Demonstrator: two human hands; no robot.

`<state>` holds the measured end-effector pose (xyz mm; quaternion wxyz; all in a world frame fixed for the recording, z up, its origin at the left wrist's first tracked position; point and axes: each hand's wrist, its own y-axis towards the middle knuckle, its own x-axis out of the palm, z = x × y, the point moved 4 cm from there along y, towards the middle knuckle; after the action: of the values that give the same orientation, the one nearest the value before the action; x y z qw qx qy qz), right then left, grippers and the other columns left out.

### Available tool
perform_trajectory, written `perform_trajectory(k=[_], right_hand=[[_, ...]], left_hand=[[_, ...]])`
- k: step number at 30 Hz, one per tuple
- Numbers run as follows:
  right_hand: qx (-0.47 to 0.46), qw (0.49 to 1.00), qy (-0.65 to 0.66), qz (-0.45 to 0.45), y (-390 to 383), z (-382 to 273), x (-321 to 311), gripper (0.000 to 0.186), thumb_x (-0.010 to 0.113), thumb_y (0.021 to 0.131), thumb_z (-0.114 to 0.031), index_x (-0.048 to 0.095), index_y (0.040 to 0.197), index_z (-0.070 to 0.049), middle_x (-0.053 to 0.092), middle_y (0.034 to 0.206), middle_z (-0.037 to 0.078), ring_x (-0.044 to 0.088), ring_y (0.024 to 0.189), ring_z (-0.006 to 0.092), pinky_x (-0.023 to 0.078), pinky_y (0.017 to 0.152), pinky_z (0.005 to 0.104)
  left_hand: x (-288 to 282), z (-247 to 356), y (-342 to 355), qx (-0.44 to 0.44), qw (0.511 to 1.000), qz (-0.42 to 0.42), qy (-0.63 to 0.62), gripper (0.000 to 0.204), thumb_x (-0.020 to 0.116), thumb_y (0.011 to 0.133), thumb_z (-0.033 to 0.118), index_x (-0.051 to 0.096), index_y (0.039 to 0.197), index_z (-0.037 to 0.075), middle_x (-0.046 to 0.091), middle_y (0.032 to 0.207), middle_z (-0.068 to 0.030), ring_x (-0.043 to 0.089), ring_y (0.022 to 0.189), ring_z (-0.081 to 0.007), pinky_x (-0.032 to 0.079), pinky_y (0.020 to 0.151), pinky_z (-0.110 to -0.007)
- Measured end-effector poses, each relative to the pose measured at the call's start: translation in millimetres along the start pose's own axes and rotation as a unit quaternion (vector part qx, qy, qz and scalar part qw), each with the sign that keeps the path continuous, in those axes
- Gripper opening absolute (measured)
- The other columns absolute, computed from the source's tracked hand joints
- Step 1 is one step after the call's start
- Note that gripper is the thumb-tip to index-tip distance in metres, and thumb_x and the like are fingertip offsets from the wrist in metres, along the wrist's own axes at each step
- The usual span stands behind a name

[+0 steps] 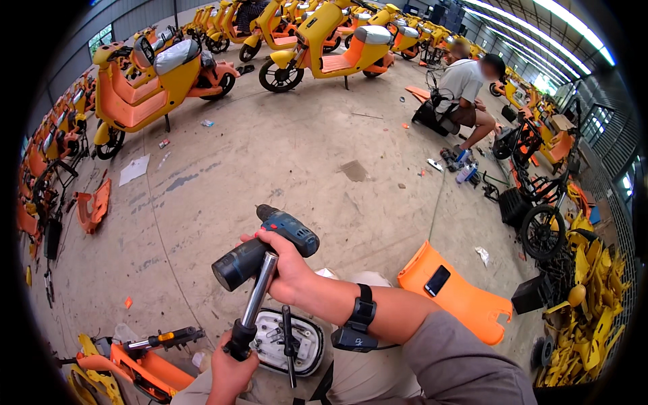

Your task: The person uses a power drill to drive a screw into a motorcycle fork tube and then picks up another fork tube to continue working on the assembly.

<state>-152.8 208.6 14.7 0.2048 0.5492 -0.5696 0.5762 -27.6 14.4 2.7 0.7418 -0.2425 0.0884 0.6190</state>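
My right hand [291, 268] is wrapped round the grip of a blue and black cordless drill [291, 229], whose chuck points away from me. Down near the lower edge, my left hand [231, 372] grips the black lower end of a fork tube [259, 293]. The tube's shiny chrome shaft slants up, and its top end lies close to my right hand and the drill; whether they touch, I cannot tell. Beneath, an upturned seat pan [312, 337] with a white inside and dark rim holds small metal parts. A black T-handle wrench [289, 345] lies across it.
An orange panel [479, 304] bearing a phone [437, 280] lies to the right. Yellow scrap panels [587, 304] and a bare scooter frame [543, 229] stand beyond. At lower left are orange scooter parts [158, 368]. Ahead, a person [466, 94] sits low near yellow scooters [331, 50].
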Motion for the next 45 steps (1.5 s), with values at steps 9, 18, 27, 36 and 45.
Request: perform_trajectory(k=[9,18,27,36,45], right_hand=[[-0.009,1.0,-0.02,-0.018,-13.9,-8.5,16.6,0.024,0.056,0.095,-0.044,0.055,0.107,-0.023,0.065,0.124,0.005,0.062,0.109,0.0217,0.049,0.09,0.0462],[0.042,0.996,-0.061,-0.051,-3.5,-8.9,10.3,0.042,0.051,0.092,-0.059,0.061,0.109,-0.023,0.066,0.108,0.002,0.057,0.11,0.0211,0.043,0.098,0.0515],[-0.018,0.989,-0.12,0.088,12.3,-5.0,-2.2,0.047,0.056,0.085,-0.061,0.061,0.102,-0.018,0.065,0.104,0.001,0.058,0.108,0.0181,0.045,0.095,0.0484],[0.019,0.992,-0.115,0.052,18.0,-5.0,-8.2,0.04,0.059,0.084,-0.056,0.06,0.098,-0.019,0.063,0.097,-0.001,0.059,0.096,0.0154,0.044,0.097,0.0459],[-0.009,0.986,-0.14,0.087,4.3,-7.5,1.3,0.034,0.061,0.084,-0.054,0.058,0.099,-0.024,0.058,0.095,0.0,0.059,0.092,0.0157,0.048,0.091,0.0466]], left_hand=[[-11.3,-8.7,1.0,-0.001,0.999,0.034,-0.004,0.042,0.07,0.066,0.001,0.061,0.107,0.001,0.058,0.082,-0.0015,0.054,0.073,-0.0089,0.046,0.069,-0.025],[-14.1,12.0,-7.1,-0.07,0.997,0.028,0.005,0.043,0.069,0.065,0.002,0.062,0.107,0.001,0.059,0.083,-0.0013,0.055,0.074,-0.0103,0.047,0.07,-0.026],[-13.0,10.6,-12.2,-0.04,0.988,0.067,0.133,0.041,0.073,0.063,0.012,0.063,0.1,0.0,0.061,0.075,-0.0054,0.058,0.068,-0.0123,0.049,0.068,-0.028],[0.2,-2.2,-7.2,-0.02,0.999,0.031,0.031,0.037,0.074,0.062,0.011,0.062,0.096,0.001,0.056,0.066,-0.0015,0.052,0.061,-0.01,0.045,0.061,-0.027],[4.6,-4.6,-9.2,-0.019,0.997,0.009,0.069,0.035,0.073,0.062,0.011,0.062,0.094,0.001,0.053,0.066,-0.0003,0.048,0.061,-0.0086,0.042,0.057,-0.027]])
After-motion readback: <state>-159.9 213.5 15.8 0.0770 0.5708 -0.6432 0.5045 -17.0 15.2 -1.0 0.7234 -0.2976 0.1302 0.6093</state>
